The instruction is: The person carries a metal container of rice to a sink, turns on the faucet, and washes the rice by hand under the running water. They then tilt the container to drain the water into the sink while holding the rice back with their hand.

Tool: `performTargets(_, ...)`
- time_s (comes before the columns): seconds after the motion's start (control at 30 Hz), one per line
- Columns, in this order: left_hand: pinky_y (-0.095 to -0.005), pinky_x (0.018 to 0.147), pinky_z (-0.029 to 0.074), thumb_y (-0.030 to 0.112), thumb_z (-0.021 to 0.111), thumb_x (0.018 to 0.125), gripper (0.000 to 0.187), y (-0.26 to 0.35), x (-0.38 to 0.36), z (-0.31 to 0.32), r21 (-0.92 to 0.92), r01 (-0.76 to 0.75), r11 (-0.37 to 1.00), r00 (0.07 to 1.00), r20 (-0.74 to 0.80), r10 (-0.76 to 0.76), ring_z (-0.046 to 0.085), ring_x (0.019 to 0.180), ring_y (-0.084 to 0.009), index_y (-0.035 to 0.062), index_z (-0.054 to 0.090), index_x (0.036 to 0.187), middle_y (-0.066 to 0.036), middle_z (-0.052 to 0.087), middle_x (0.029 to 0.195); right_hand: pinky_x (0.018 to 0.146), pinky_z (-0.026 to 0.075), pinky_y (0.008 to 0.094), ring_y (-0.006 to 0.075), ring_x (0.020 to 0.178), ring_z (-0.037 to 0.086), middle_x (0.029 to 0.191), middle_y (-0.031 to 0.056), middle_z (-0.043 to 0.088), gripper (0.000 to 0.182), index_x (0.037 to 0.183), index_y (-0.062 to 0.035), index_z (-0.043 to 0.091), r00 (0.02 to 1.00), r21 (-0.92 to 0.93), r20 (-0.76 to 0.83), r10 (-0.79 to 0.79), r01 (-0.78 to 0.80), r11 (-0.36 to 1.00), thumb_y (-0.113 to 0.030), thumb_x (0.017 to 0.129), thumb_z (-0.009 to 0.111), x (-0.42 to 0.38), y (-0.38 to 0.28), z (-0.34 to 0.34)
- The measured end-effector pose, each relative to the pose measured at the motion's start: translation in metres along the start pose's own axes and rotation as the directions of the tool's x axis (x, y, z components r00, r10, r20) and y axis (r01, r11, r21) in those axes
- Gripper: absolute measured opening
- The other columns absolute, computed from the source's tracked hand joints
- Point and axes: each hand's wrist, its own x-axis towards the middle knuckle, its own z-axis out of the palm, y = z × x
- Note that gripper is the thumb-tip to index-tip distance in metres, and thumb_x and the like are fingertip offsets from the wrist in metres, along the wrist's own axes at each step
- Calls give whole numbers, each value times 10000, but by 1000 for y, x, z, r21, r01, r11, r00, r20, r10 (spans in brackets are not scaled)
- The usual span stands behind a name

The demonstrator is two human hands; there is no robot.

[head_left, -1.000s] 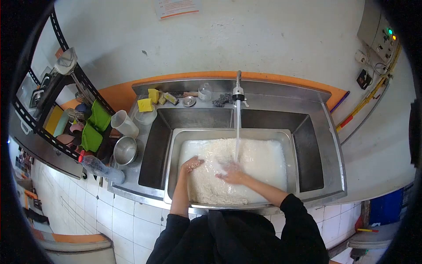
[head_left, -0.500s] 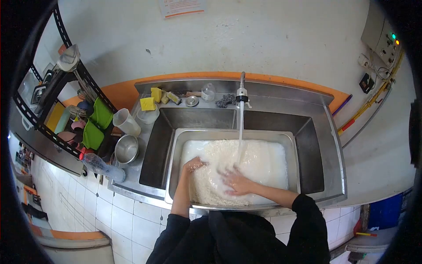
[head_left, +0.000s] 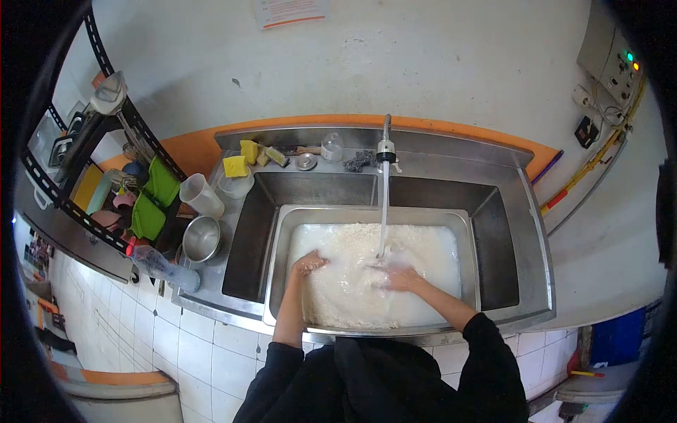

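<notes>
Fingers partly sunk in cloudy water, a person works both hands through pale grains in a metal tray [head_left: 474,282] set across a double sink [head_left: 501,243], the right hand [head_left: 399,278] beside the running faucet stream [head_left: 385,211], the left [head_left: 309,263] near the tray's side; whether either grips grains cannot be told.

Legible text: none that I can read from my head view | wall sheet [head_left: 291,12]: I see rows of small orange-red print above an orange stripe on white paper, cut off at my top edge, too small for me to make out | wall box [head_left: 615,60]: I can't read any marking around its lights
</notes>
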Motion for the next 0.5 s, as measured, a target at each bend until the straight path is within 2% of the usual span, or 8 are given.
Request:
performTargets(0.03, -291, 778, 397, 367, 685, 561, 881, -2, 0, 2, -4, 4, 1000, 1000, -2, -4, 466, 950, -225, -196, 272, 1099, -253, 443, 1063, 957, 141, 467, 311, 1158, 233, 1259, 120, 265, 588, 1152, -169, 393, 912, 222, 59, 407, -409, 885, -434, 654, 561, -2, -14, -8)
performTargets(0.07, -293, 791, 389, 375, 677, 568, 868, -3, -1, 3, -41, 19, 999, 1000, 1, -19, 460, 962, -228, -191, 284, 1096, -252, 439, 1070, 957, 141, 467, 311, 1158, 233, 1259, 120, 265, 588, 1152, -169, 393, 912, 223, 63, 406, -409, 885, -434, 654, 561, 2, -8, 7)
performTargets(0.13, -294, 804, 381, 383, 668, 574, 856, 3, -2, 1, -72, 26, 997, 1000, 3, -26, 453, 974, -230, -187, 295, 1093, -252, 436, 1077, 964, 156, 436, 313, 1159, 227, 1251, 131, 269, 619, 1180, -183, 356, 962, -421, -223, -157, 50, 906, -334, 635, 607, 12, 9, 41)
performTargets(0.17, -293, 809, 377, 372, 670, 576, 846, 9, -7, -1, -56, 33, 998, 999, 28, -31, 453, 976, -229, -186, 298, 1091, -248, 442, 1071, 964, 156, 436, 313, 1159, 227, 1251, 131, 269, 619, 1180, -183, 356, 962, -424, -225, -156, 47, 905, -334, 635, 607, 12, 7, 35)
performTargets(0.23, -291, 813, 374, 362, 672, 579, 836, 10, -8, -1, -41, 37, 998, 998, 48, -35, 452, 978, -228, -185, 300, 1090, -245, 448, 1066, 897, 278, 466, 318, 1155, 231, 1247, 141, 272, 548, 1142, -160, 399, 971, -517, 171, -167, 233, 823, -296, 649, 594, 12, -1, 17)
performTargets(0.33, -292, 783, 396, 336, 675, 570, 775, -4, 3, 2, -121, -65, 991, 998, -7, 64, 476, 932, -238, -134, 339, 1088, -220, 495, 1002, 906, 286, 404, 342, 1105, 308, 1221, 158, 296, 559, 1129, -82, 385, 941, -172, -311, -135, 84, 982, -152, 620, 603, 36, 54, 57)
performTargets(0.43, -302, 729, 421, 306, 684, 559, 706, -17, 21, 4, 0, 67, 998, 998, 12, -67, 504, 870, -227, -123, 392, 1037, -195, 521, 960, 800, 390, 394, 322, 1034, 404, 1144, 206, 381, 460, 1071, -32, 429, 896, -91, -290, 336, -375, 923, -193, 660, 558, 50, 8, 37)
performTargets(0.5, -305, 677, 432, 288, 692, 549, 671, -26, 31, 5, -50, 4, 999, 997, 74, 0, 516, 807, -209, -117, 412, 1006, -172, 531, 938, 750, 408, 402, 339, 947, 453, 1085, 228, 418, 412, 1029, -4, 435, 906, -72, -347, 244, -285, 956, -149, 657, 534, 46, 3, 48)
